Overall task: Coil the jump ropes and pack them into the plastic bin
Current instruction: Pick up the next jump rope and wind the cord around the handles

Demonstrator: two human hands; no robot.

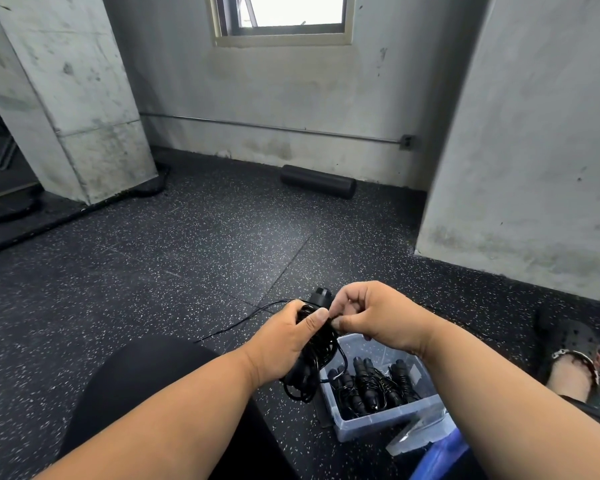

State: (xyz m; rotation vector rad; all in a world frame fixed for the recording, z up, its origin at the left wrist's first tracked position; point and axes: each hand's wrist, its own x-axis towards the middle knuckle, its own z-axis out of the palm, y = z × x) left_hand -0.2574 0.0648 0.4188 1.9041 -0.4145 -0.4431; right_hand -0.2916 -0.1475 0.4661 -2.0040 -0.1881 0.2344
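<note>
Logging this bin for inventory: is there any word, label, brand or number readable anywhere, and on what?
None readable in the head view.
Clear plastic bin: no label visible.
Jump rope handles in the bin: plain black, no visible print.
Jump rope in the left hand and right hand: no markings visible.

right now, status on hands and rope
Left hand grips rope coil; right hand pinches a strand at it. Loose end trails on floor. Bin holds packed ropes. Nothing blocking.
</note>
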